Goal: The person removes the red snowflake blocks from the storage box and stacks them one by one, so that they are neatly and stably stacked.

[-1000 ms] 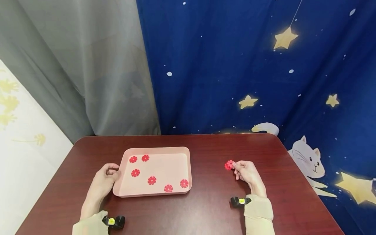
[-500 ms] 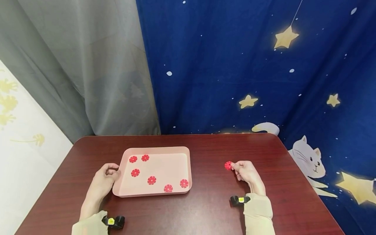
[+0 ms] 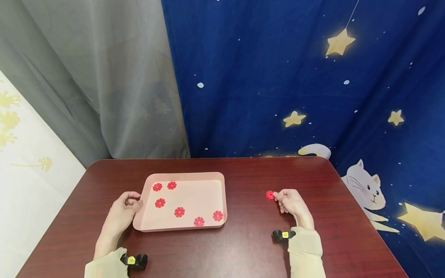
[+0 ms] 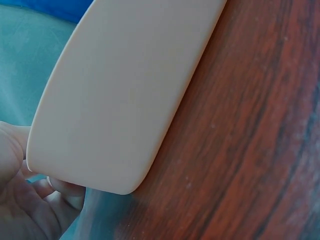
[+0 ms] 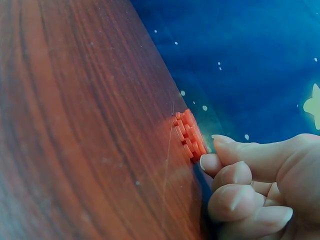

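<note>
My left hand (image 3: 121,212) holds the left end of a pink tray (image 3: 180,227); in the left wrist view the thumb is at the rim and curled fingers (image 4: 67,192) are at the outer wall. Several red notched plastic discs (image 3: 179,212) lie spread out in the tray. To the right of it, my right hand (image 3: 292,202) pinches the edge of a red notched disc (image 3: 270,195) between thumb and index finger. The right wrist view shows this disc (image 5: 195,132) on top of a small stack of like discs on the table, its other fingers curled beneath.
The dark red-brown table (image 3: 215,255) carries the tray and the stack. A grey curtain (image 3: 139,96) and a blue star-patterned curtain (image 3: 243,96) hang behind its far edge. Small black cameras (image 3: 139,261) sit on both wrists.
The pinched disc has come down and slightly left onto the disc beneath, so they now line up. My left hand and the tray keep their places; the head view shifts slightly.
</note>
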